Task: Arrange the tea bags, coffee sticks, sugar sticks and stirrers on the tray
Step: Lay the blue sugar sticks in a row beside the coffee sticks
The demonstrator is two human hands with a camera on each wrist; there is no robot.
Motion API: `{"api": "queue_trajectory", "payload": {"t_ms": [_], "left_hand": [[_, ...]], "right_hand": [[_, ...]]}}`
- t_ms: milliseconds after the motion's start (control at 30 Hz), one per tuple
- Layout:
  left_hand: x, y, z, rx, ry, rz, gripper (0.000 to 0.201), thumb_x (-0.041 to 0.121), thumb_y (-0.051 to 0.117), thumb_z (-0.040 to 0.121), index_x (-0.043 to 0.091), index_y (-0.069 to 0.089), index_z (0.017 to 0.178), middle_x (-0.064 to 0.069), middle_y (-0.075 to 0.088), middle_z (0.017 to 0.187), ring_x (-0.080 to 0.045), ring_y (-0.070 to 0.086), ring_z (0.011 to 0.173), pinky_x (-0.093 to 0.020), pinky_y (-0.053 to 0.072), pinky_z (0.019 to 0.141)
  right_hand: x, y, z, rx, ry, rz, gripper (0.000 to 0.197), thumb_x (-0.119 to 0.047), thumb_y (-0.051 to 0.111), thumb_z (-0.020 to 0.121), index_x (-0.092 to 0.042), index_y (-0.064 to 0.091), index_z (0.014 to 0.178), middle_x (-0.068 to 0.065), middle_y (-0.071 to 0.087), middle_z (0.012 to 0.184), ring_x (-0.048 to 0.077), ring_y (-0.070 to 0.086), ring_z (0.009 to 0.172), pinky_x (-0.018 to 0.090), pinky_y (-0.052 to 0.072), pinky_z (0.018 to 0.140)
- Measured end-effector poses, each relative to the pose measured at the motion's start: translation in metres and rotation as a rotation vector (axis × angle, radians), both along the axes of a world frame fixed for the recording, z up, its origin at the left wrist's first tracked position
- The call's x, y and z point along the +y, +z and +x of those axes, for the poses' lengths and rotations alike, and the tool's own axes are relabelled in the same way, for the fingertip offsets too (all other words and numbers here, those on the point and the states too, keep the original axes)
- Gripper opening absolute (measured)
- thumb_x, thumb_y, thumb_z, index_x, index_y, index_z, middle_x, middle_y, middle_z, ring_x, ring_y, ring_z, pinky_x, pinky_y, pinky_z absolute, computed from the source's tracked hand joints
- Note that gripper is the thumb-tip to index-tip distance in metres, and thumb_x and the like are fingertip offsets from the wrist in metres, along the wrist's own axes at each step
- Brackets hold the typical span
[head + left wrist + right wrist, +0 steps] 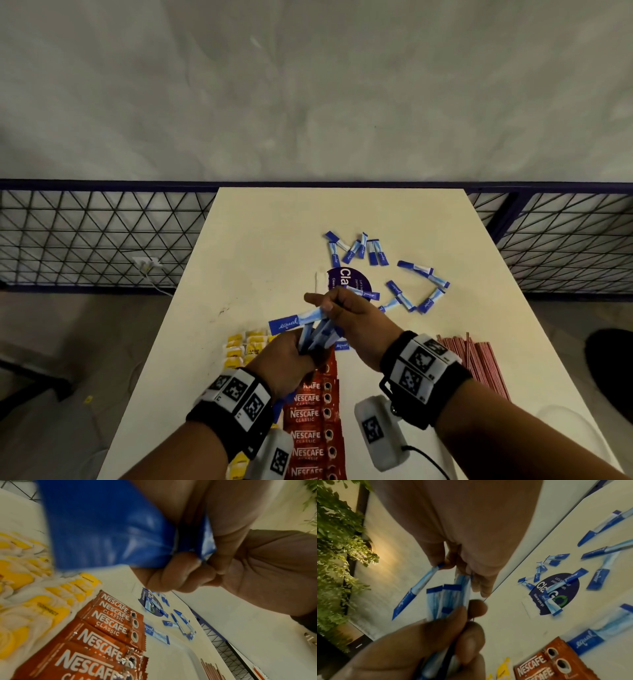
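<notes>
My left hand (303, 347) grips a bundle of blue sugar sticks (317, 337) upright above the near table; their blue ends fill the left wrist view (106, 531). Just above, my right hand (325, 303) pinches one sugar stick (294, 321) by its end, and it points left (418, 586). More sugar sticks lie scattered in two groups, at the far middle (356, 250) and to the right (419, 287). Red Nescafe coffee sticks (308, 421) lie in an overlapping row below my hands. Yellow tea bags (245, 346) are to their left and red stirrers (476, 363) to the right.
A round purple sticker (349, 279) is on the cream table (274, 233) under some sugar sticks. One sugar stick (342, 346) lies beside the coffee row. A pale raised rim (565, 421), maybe the tray, shows near right. A wire-mesh fence (102, 240) runs behind the table.
</notes>
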State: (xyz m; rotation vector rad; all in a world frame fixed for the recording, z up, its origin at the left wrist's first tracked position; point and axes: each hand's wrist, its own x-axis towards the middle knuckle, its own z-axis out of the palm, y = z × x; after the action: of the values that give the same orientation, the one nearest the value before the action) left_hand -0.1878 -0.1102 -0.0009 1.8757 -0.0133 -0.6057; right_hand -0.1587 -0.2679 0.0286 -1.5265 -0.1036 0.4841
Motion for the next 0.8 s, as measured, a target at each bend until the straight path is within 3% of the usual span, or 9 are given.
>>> {"api": "queue_trajectory", "payload": {"t_ms": [133, 233, 333, 467, 567, 667, 800], "left_hand": [[0.009, -0.004, -0.004, 0.076, 0.057, -0.026, 0.017, 0.015, 0.058, 0.094, 0.011, 0.055, 0.078, 0.002, 0.051, 0.046, -0.010, 0.044, 0.038, -0.026, 0.038, 0.046], [0.022, -0.006, -0.005, 0.091, 0.167, -0.030, 0.016, 0.012, 0.055, 0.096, 0.012, 0.055, 0.080, 0.003, 0.048, 0.042, -0.009, 0.037, 0.035, -0.025, 0.034, 0.042], [0.030, -0.012, -0.005, 0.082, 0.242, -0.039, 0.015, 0.010, 0.055, 0.096, 0.013, 0.057, 0.081, 0.001, 0.052, 0.051, -0.013, 0.035, 0.037, -0.026, 0.033, 0.040], [0.035, -0.017, -0.004, 0.081, 0.270, -0.060, 0.010, 0.009, 0.055, 0.095, 0.011, 0.058, 0.086, -0.002, 0.056, 0.058, -0.016, 0.035, 0.040, -0.026, 0.032, 0.041], [0.037, -0.018, -0.006, 0.097, 0.267, -0.052, 0.011, 0.010, 0.055, 0.096, 0.011, 0.057, 0.085, -0.001, 0.056, 0.054, -0.016, 0.035, 0.039, -0.025, 0.032, 0.040], [0.039, -0.019, -0.009, 0.106, 0.260, -0.047, 0.012, 0.010, 0.054, 0.096, 0.011, 0.056, 0.084, 0.000, 0.055, 0.052, -0.014, 0.035, 0.038, -0.026, 0.033, 0.040], [0.042, -0.021, -0.014, 0.118, 0.274, -0.054, 0.007, 0.009, 0.054, 0.096, 0.009, 0.059, 0.092, -0.002, 0.054, 0.058, -0.012, 0.035, 0.038, -0.024, 0.033, 0.039]], "right_hand": [[-0.021, -0.006, 0.006, 0.089, -0.209, -0.010, 0.013, -0.015, 0.046, 0.099, -0.012, 0.056, 0.090, 0.002, 0.066, 0.105, 0.020, 0.060, 0.098, 0.037, 0.048, 0.091], [-0.050, -0.024, 0.013, 0.232, -0.353, -0.115, 0.015, -0.014, 0.044, 0.099, -0.009, 0.056, 0.093, 0.009, 0.063, 0.090, 0.019, 0.062, 0.077, 0.035, 0.052, 0.075], [-0.075, -0.058, 0.011, 0.349, -0.327, -0.315, 0.016, -0.016, 0.047, 0.098, -0.009, 0.057, 0.089, 0.009, 0.059, 0.085, 0.020, 0.055, 0.062, 0.034, 0.049, 0.061], [-0.088, -0.089, 0.003, 0.466, -0.265, -0.553, 0.019, -0.022, 0.055, 0.095, -0.012, 0.060, 0.080, 0.007, 0.058, 0.077, 0.020, 0.052, 0.058, 0.028, 0.048, 0.054], [-0.085, -0.098, 0.002, 0.481, -0.247, -0.692, 0.019, -0.026, 0.060, 0.092, -0.012, 0.063, 0.078, 0.008, 0.056, 0.070, 0.021, 0.052, 0.060, 0.031, 0.052, 0.058], [-0.079, -0.107, 0.004, 0.429, -0.251, -0.790, 0.017, -0.026, 0.067, 0.086, -0.020, 0.066, 0.070, 0.003, 0.059, 0.066, 0.022, 0.055, 0.064, 0.035, 0.054, 0.073], [-0.071, -0.109, 0.006, 0.362, -0.218, -0.910, 0.016, -0.033, 0.071, 0.082, -0.017, 0.073, 0.087, 0.006, 0.069, 0.088, 0.024, 0.063, 0.085, 0.029, 0.051, 0.079]]}}
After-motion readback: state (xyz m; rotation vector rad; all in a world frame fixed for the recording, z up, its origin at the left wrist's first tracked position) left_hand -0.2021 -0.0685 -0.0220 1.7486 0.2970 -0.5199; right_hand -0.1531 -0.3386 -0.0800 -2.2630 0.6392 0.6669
